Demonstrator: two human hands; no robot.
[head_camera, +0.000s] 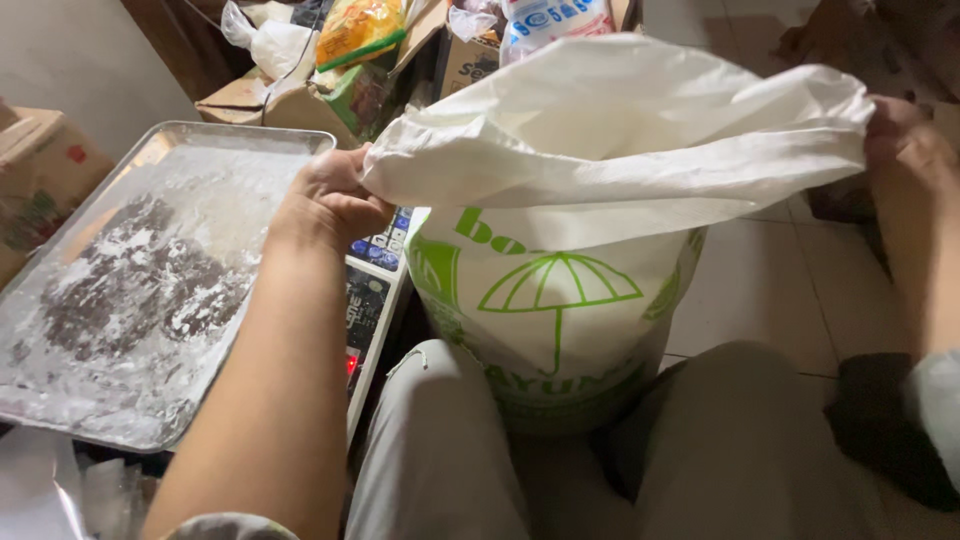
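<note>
- Two hands grip the white sack's (560, 300) folded top: left hand (330, 200) and right hand (900, 140), fingers closed on it
- Step: folding the top; next likely needs an even pull, beside the floury tray (150, 290)

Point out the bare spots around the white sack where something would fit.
Free: the tiled floor right of the white sack, between it and the right hand. Crowded: the floured metal tray on the left, the device with buttons wedged between tray and sack, and the cardboard boxes with packets behind. The left hand grips the sack's folded top.
</note>
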